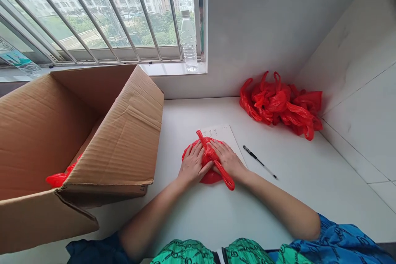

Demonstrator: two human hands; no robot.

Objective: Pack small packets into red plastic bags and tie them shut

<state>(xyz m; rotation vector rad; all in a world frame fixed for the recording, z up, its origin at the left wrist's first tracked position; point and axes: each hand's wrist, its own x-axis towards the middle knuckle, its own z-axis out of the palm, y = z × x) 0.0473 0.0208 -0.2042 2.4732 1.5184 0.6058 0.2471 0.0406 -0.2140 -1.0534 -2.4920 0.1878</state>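
A red plastic bag [211,176], knotted at the top with two twisted ends sticking out, lies on the white tabletop and partly over a sheet of paper. My left hand [192,164] rests flat on its left side, fingers stretched forward. From the right, my right hand [228,159] lies on the same bag, its fingers also extended and close to the knot. What is inside the bag cannot be seen. The paper [227,134] shows some handwriting above the bag. Right of the paper lies a black pen [260,161], touched by neither hand.
A large open cardboard box [117,132] stands at the left, with some red plastic [58,179] inside. A heap of red plastic bags [280,105] lies by the back right corner. One clear bottle [189,43] stands on the sill of the barred window; another bottle [18,60] is tilted at far left.
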